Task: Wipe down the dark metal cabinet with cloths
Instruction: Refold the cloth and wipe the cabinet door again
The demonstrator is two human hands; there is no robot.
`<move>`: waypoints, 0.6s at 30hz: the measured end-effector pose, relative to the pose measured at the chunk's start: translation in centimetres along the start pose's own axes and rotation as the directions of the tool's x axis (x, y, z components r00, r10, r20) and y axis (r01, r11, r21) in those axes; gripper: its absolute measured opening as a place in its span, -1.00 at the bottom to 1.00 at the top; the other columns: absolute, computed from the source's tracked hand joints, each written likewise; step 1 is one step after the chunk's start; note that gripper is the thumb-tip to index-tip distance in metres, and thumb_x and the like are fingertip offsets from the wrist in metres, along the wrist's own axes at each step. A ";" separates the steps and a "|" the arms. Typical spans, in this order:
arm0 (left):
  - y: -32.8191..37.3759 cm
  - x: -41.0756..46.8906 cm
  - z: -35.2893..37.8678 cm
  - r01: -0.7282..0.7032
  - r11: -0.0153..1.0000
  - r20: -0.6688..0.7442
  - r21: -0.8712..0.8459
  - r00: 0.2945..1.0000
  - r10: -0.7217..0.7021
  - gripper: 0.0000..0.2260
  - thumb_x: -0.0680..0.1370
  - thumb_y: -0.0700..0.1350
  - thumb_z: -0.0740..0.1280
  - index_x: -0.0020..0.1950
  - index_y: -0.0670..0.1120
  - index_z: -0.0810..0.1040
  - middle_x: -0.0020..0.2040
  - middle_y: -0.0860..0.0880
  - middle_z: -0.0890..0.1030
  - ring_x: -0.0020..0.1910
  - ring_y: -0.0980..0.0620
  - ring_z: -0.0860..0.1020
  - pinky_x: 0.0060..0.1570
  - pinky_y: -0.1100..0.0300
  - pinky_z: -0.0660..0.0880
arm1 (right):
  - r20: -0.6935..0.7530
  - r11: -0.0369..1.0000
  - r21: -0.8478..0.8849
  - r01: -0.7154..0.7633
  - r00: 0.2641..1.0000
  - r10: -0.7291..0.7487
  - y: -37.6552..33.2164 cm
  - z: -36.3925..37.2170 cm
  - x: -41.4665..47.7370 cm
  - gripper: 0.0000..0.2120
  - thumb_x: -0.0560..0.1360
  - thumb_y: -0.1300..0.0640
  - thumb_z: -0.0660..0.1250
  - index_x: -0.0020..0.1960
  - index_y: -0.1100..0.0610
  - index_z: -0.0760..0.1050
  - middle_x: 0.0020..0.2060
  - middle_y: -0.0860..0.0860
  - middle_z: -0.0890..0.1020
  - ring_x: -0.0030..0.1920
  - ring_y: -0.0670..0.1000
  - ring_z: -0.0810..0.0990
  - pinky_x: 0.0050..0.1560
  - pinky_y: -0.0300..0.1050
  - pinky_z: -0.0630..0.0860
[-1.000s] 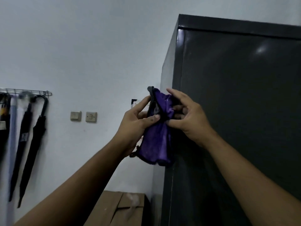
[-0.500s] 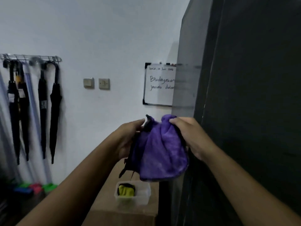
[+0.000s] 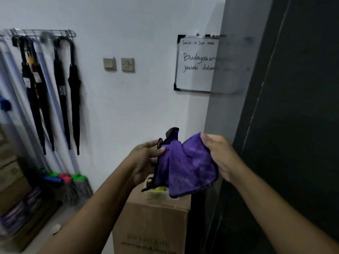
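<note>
A purple cloth (image 3: 185,165) with a dark trim hangs between both hands in mid air. My left hand (image 3: 145,160) pinches its left edge, and my right hand (image 3: 220,154) grips its upper right corner. The dark metal cabinet (image 3: 297,107) fills the right side, its glossy side panel (image 3: 227,99) reflecting the whiteboard. The cloth is held just left of the cabinet's corner and does not touch it.
Below the cloth a cardboard box (image 3: 152,228) carries a small clear tub (image 3: 156,194) with something yellow inside. A whiteboard (image 3: 196,65), two wall switches (image 3: 119,64) and hanging umbrellas (image 3: 62,92) are on the wall. Mops (image 3: 73,186) and stacked boxes (image 3: 12,180) stand at left.
The view has swung down and left, away from the cabinet front. Both hands lowered with the cloth and spread it wider between them.
</note>
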State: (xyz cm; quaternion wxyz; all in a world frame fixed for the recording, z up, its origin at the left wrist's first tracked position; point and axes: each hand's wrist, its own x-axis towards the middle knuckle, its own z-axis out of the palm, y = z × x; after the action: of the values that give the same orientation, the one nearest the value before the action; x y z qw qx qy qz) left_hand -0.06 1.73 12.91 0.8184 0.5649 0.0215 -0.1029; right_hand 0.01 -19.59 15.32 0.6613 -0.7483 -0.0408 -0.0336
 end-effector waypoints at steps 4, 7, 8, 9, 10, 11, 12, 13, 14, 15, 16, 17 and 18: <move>-0.3 0.0 0.1 -0.009 0.991 -0.081 0.132 0.997 0.019 -0.73 0.57 -0.40 0.28 0.18 -0.13 0.57 -0.01 -0.14 0.67 -0.08 -0.15 0.58 0.06 -0.13 0.57 | -0.031 1.000 -0.015 -0.004 1.000 0.003 0.7 0.5 -0.2 -0.64 0.70 0.00 0.15 0.06 0.22 0.61 -0.04 0.25 0.69 -0.06 0.22 0.68 -0.04 0.06 0.62; -1.0 0.4 -0.1 0.040 0.869 -0.178 0.493 0.982 0.056 -0.78 0.63 -0.28 0.28 0.20 -0.03 0.56 0.02 -0.12 0.67 -0.03 -0.10 0.66 0.05 -0.10 0.63 | -0.038 1.000 0.005 -0.005 0.999 0.005 1.0 0.7 0.0 -0.68 0.70 0.04 0.16 0.02 0.20 0.61 -0.13 0.25 0.68 -0.14 0.17 0.63 -0.11 -0.04 0.54; -1.1 0.4 -0.3 0.063 0.809 -0.184 0.585 0.981 0.057 -0.77 0.63 -0.26 0.29 0.23 -0.02 0.55 0.05 -0.13 0.66 0.00 -0.10 0.66 0.03 -0.06 0.64 | -0.043 1.000 0.006 -0.010 0.999 0.011 1.1 0.6 0.0 -0.69 0.70 0.05 0.16 0.01 0.20 0.61 -0.18 0.22 0.66 -0.17 0.14 0.61 -0.13 -0.05 0.51; -1.2 0.4 -0.4 0.087 0.767 -0.189 0.635 0.981 0.045 -0.74 0.62 -0.26 0.29 0.27 -0.03 0.54 0.09 -0.14 0.65 0.03 -0.10 0.65 0.02 -0.04 0.64 | -0.048 1.000 0.002 -0.016 0.999 0.016 1.3 0.5 0.1 -0.69 0.70 0.05 0.17 0.00 0.19 0.61 -0.20 0.16 0.64 -0.19 0.11 0.59 -0.15 -0.08 0.49; -1.1 0.4 -0.7 0.103 0.750 -0.192 0.653 0.981 0.032 -0.73 0.61 -0.27 0.29 0.29 -0.05 0.54 0.11 -0.15 0.64 0.05 -0.11 0.65 0.04 -0.04 0.64 | -0.052 1.000 -0.003 -0.023 0.998 0.023 1.3 0.5 0.2 -0.70 0.70 0.04 0.17 0.01 0.17 0.61 -0.19 0.11 0.64 -0.20 0.10 0.59 -0.17 -0.11 0.49; -1.1 0.4 -0.9 0.112 0.752 -0.190 0.650 0.982 0.018 -0.72 0.62 -0.29 0.27 0.29 -0.07 0.55 0.12 -0.15 0.64 0.06 -0.12 0.64 0.06 -0.05 0.63 | -0.050 0.999 -0.011 -0.034 0.998 0.033 1.4 0.4 0.2 -0.71 0.70 0.04 0.17 0.02 0.15 0.62 -0.19 0.08 0.65 -0.21 0.07 0.61 -0.20 -0.13 0.50; -1.0 0.4 -1.1 0.111 0.775 -0.187 0.622 0.982 0.009 -0.72 0.62 -0.30 0.25 0.29 -0.08 0.55 0.11 -0.15 0.63 0.06 -0.12 0.64 0.08 -0.05 0.63 | -0.045 0.999 -0.023 -0.044 0.998 0.043 1.5 0.3 0.1 -0.71 0.70 0.04 0.17 0.04 0.14 0.62 -0.20 0.07 0.66 -0.22 0.06 0.62 -0.21 -0.14 0.51; -0.9 0.2 -1.2 0.108 0.817 -0.178 0.567 0.984 -0.006 -0.71 0.63 -0.31 0.23 0.30 -0.08 0.55 0.10 -0.14 0.63 0.06 -0.12 0.65 0.09 -0.05 0.62 | -0.043 0.998 -0.033 -0.054 0.998 0.052 1.5 0.3 0.0 -0.71 0.70 0.04 0.17 0.05 0.15 0.62 -0.21 0.08 0.65 -0.23 0.08 0.62 -0.21 -0.12 0.52; -0.8 0.2 -1.4 0.098 0.865 -0.172 0.492 0.985 -0.013 -0.69 0.64 -0.33 0.21 0.31 -0.08 0.54 0.11 -0.13 0.63 0.06 -0.11 0.65 0.09 -0.04 0.62 | -0.045 0.998 -0.039 -0.059 0.997 0.057 1.5 0.3 -0.1 -0.70 0.70 0.04 0.16 0.05 0.17 0.61 -0.22 0.11 0.63 -0.24 0.11 0.60 -0.20 -0.09 0.50; -0.7 0.2 -1.6 0.084 0.908 -0.175 0.409 0.985 -0.012 -0.68 0.64 -0.34 0.20 0.33 -0.07 0.53 0.13 -0.14 0.62 0.07 -0.11 0.64 0.09 -0.04 0.61 | -0.050 0.997 -0.041 -0.063 0.997 0.061 1.5 0.3 -0.2 -0.69 0.70 0.04 0.16 0.03 0.19 0.61 -0.23 0.13 0.60 -0.24 0.13 0.58 -0.19 -0.05 0.48; -0.6 0.3 -1.9 0.066 0.943 -0.182 0.325 0.983 -0.006 -0.66 0.64 -0.34 0.19 0.35 -0.07 0.52 0.17 -0.15 0.61 0.09 -0.11 0.62 0.09 -0.04 0.60 | -0.057 0.997 -0.047 -0.069 0.996 0.066 1.5 0.3 -0.2 -0.69 0.70 0.04 0.16 0.02 0.19 0.60 -0.24 0.14 0.58 -0.24 0.14 0.57 -0.18 -0.01 0.47; -0.5 0.4 -2.2 0.048 0.970 -0.190 0.240 0.982 -0.001 -0.65 0.64 -0.34 0.18 0.37 -0.07 0.50 0.19 -0.15 0.60 0.11 -0.12 0.61 0.08 -0.03 0.59 | -0.069 0.996 -0.056 -0.074 0.995 0.070 1.5 0.4 -0.2 -0.69 0.70 0.04 0.17 0.01 0.18 0.60 -0.24 0.15 0.58 -0.24 0.15 0.57 -0.18 0.00 0.48; -0.2 0.5 -2.6 0.029 0.987 -0.199 0.157 0.980 0.002 -0.64 0.64 -0.35 0.18 0.39 -0.07 0.48 0.19 -0.16 0.59 0.12 -0.13 0.59 0.07 -0.02 0.58 | -0.083 0.995 -0.062 -0.079 0.994 0.073 1.5 0.4 -0.2 -0.71 0.69 0.05 0.17 0.01 0.17 0.60 -0.22 0.17 0.60 -0.23 0.16 0.59 -0.18 0.01 0.51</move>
State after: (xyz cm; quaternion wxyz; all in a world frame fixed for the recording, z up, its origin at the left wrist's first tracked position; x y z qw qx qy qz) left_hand 0.57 4.01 11.68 0.7639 0.6356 0.0984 -0.0531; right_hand 0.00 -19.35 13.76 0.6384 -0.7685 0.0155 -0.0398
